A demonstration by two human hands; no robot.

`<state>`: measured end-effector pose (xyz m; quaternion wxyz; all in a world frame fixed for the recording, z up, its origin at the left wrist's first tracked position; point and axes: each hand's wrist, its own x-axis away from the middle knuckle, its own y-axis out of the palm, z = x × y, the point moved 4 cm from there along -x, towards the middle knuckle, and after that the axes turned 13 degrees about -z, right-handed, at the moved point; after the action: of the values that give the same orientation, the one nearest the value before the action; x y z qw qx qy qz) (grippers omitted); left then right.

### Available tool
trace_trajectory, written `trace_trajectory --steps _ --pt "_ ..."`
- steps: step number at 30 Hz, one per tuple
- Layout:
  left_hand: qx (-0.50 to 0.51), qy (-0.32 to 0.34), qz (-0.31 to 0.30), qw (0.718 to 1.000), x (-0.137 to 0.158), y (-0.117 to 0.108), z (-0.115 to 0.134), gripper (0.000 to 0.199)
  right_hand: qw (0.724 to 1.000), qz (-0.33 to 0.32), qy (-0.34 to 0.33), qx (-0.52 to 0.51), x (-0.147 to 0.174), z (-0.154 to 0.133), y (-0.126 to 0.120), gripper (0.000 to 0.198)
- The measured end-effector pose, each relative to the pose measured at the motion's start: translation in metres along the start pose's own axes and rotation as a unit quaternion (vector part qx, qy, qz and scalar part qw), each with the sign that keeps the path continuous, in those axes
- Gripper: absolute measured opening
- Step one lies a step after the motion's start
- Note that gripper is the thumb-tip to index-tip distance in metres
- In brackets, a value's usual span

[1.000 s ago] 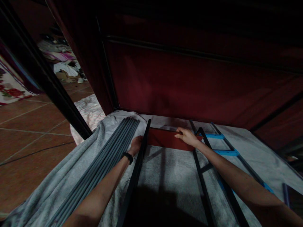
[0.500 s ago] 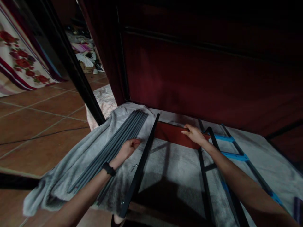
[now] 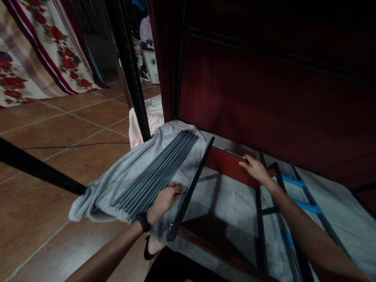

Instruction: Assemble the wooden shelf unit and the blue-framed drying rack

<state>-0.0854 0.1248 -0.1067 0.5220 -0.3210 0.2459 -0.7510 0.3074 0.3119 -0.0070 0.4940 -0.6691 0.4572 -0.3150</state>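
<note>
Over the grey blanket [image 3: 100, 199]: right hand [image 3: 255, 169] on the board, left hand [image 3: 166, 199] by the bar

Through the head camera, I have the red-brown board [image 3: 225, 163] on the far side of the work, reaching from the dark bar [image 3: 192, 190] toward the dark frame [image 3: 259, 227] on the right. I see the right hand closed over the board's top edge, its thumb against the near face. I cannot tell whether the board is fastened at either end.

The left hand is narrow, fingers curled together, just beside the bar's outer side. A small shiny metal piece [image 3: 181, 192] shows at its fingertips; I cannot tell whether they pinch it or only lie against it. A black wristband [image 3: 143, 222] circles that wrist.

Beneath and beyond the left hand, I have a bundle of grey rods [image 3: 158, 172] lying side by side on the blanket. Another small metal fitting [image 3: 170, 226] sits near the bar's lower end. Past the right forearm, blue pieces [image 3: 307, 206] cross between dark rails.

Behind everything, I see a maroon panel [image 3: 264, 98]; to the left, tiled floor [image 3: 73, 164] and a floral cloth [image 3: 44, 55].
</note>
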Motion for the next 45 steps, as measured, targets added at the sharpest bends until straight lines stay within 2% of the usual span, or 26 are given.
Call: trace_trajectory --steps 2,6,10,11,13,15,18,21,25,29,45 --pt "-0.005 0.009 0.005 1.000 -0.003 0.004 0.000 0.019 1.000 -0.006 -0.003 -0.001 0.000 -0.002 0.000 0.026" --pt "0.116 0.028 0.056 0.991 -0.013 0.004 -0.015 0.012 1.000 -0.014 -0.009 -0.004 -0.002 -0.003 0.000 0.024" --pt "0.244 0.017 0.099 0.965 -0.034 -0.021 -0.017 0.006 1.000 -0.009 -0.005 -0.011 -0.003 -0.002 0.000 0.029" --pt "0.310 0.014 0.103 0.945 -0.040 -0.031 -0.012 0.008 1.000 -0.007 -0.001 -0.013 -0.002 -0.002 0.000 0.032" --pt "0.470 0.023 0.115 0.875 -0.056 -0.053 0.003 0.019 1.000 -0.009 0.006 -0.016 -0.001 -0.002 0.000 0.036" --pt "0.570 0.048 0.130 0.810 -0.074 -0.072 0.024 0.025 1.000 -0.014 0.012 -0.019 0.001 -0.003 0.000 0.040" --pt "0.613 0.076 0.146 0.773 -0.107 -0.089 0.052 0.020 0.999 -0.025 0.011 -0.027 0.003 -0.006 -0.001 0.045" --pt "0.633 0.097 0.151 0.753 -0.140 -0.088 0.072 0.017 0.999 -0.027 0.016 -0.041 0.004 -0.007 -0.001 0.046" --pt "0.655 0.115 0.162 0.729 -0.173 -0.079 0.086 0.018 0.998 -0.033 0.033 -0.036 0.006 -0.005 0.004 0.045" --pt "0.670 0.128 0.160 0.714 -0.190 -0.072 0.091 0.019 0.999 -0.017 0.043 -0.022 0.006 -0.001 0.007 0.047" --pt "0.687 0.147 0.131 0.700 -0.195 -0.062 0.086 0.019 0.998 -0.014 0.058 -0.026 0.004 0.001 0.007 0.050"
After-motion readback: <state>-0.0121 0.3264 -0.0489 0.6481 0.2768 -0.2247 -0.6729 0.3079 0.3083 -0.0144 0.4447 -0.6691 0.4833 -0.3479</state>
